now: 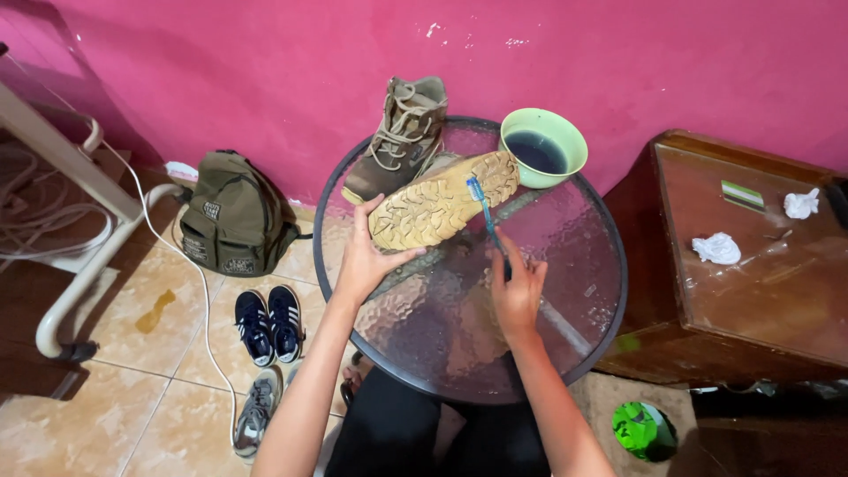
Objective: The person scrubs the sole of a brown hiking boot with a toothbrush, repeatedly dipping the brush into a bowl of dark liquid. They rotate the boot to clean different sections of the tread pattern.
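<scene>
Here, the left hand (367,261) grips the tan lug-soled boot (442,208) sole-up on the round glass surface (583,265), exposing the tread to the blue toothbrush (486,216) clenched in the right hand (517,291).

Bowl (543,147) and two boots (402,137) (442,201) on table (565,336), backpack (231,214) left.

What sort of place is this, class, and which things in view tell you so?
Probably a room in a home: a round glass table against a pink wall, sneakers and a backpack on the tiled floor, a wooden cabinet beside.
</scene>
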